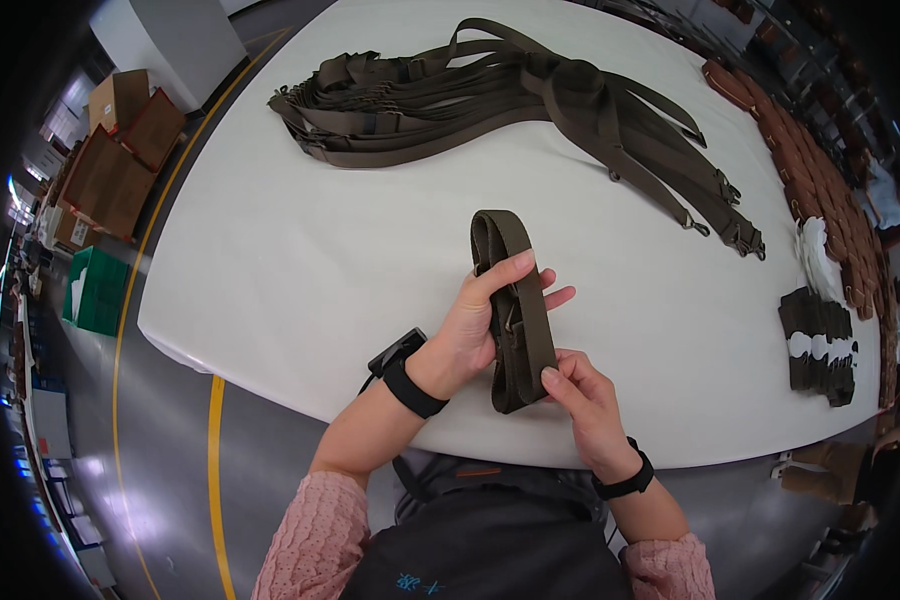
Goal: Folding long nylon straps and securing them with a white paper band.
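A dark olive webbing strap point(532, 318), folded into a long flat loop, is held above the near part of the white table. My left hand point(475, 318) wraps round its upper half, thumb across the front and fingertips showing past the right edge. At the lower end, my right hand point(583, 398) pinches the strap's right edge between thumb and fingers. Some hardware shows dimly between the folds. Farther back lies a large bundle of similar straps point(420, 110), with metal hooks at its right end.
The white table point(300, 270) curves round in front of me. On its right stand rolled olive straps with white bands point(818, 345), a white bundle point(818, 258) and a row of brown braided pieces point(800, 170). Cartons point(115, 180) and a green bin point(97, 290) sit on the floor at left.
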Demonstrator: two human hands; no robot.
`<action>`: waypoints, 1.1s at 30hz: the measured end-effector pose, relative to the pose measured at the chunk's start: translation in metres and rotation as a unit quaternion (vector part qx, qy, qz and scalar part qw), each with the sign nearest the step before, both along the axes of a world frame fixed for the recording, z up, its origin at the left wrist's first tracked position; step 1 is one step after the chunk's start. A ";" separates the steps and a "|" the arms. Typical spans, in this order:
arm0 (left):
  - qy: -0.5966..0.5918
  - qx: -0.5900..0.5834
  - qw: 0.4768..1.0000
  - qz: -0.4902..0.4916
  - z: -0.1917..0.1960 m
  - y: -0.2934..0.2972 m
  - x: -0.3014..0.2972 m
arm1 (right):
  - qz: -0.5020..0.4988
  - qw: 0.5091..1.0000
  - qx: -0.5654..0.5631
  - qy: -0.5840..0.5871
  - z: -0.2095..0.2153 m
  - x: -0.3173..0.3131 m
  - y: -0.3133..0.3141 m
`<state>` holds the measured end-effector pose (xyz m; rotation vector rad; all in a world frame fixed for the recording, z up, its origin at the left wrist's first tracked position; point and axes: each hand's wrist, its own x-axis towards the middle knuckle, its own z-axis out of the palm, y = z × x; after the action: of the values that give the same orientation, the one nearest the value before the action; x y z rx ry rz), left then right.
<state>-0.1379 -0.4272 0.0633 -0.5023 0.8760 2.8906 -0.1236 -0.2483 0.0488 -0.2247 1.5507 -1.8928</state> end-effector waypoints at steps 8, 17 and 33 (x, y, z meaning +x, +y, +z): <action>-0.014 0.009 1.000 0.013 0.001 -0.002 0.000 | 0.043 0.994 0.063 0.085 0.013 -0.006 0.001; 0.003 -0.003 1.000 -0.005 -0.001 -0.002 -0.006 | 0.059 0.996 0.065 -0.011 0.025 -0.011 0.005; 0.035 -0.013 0.999 0.031 0.001 -0.005 -0.001 | 0.014 0.990 0.128 0.065 0.006 -0.008 -0.003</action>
<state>-0.1386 -0.4318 0.0638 -0.4414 0.9261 2.9726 -0.1313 -0.2510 0.0551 -0.2585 1.8491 -1.6644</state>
